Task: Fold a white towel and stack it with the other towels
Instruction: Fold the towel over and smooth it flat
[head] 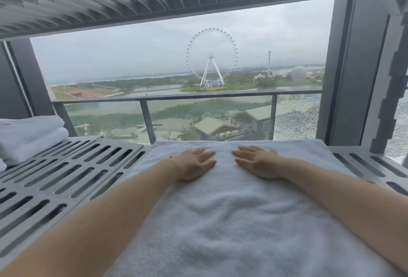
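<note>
My left hand (194, 164) and right hand (257, 163) both lie flat and open, palms down, gripping nothing, on the far part of the white towel (231, 221). The towel is spread over the slotted metal worktop (72, 170) right in front of me, its far edge close to the window. The folded towels (28, 137) sit stacked at my left, well apart from it.

What worries me: if I push outward unevenly, the loose terry will likely bunch into ridges and my fold would come out crooked. The near end could also slip off the worktop if it overhangs; I cannot see that edge.

The towel is thick, nubby and soft, lightly rumpled in the middle. The worktop is hard grey metal, cut with rows of long rounded slots.
</note>
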